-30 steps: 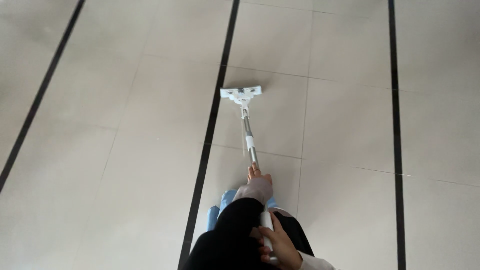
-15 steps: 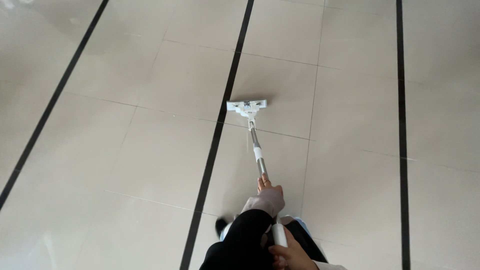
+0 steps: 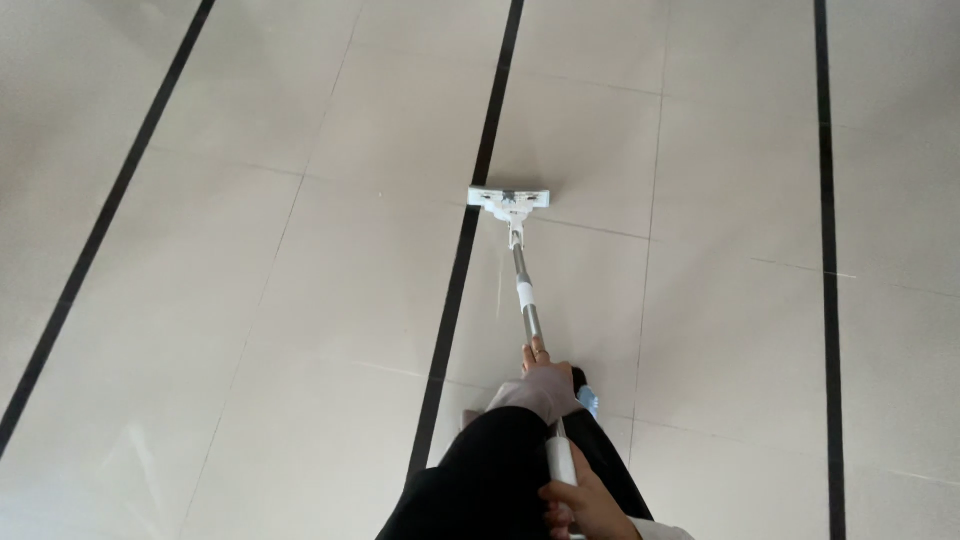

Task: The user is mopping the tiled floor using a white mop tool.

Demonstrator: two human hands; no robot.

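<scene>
Both hands were on the flat mop: left hand wrapped around the metal pole higher up, right hand closed on the white handle end near the bottom edge. The mop head sat flat on the tiled floor, just beside a black stripe.

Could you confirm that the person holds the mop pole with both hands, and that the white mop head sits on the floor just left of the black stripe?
Not quite. The head view shows the white mop head just right of the black stripe, not left. The left hand and right hand do grip the mop pole.
</scene>
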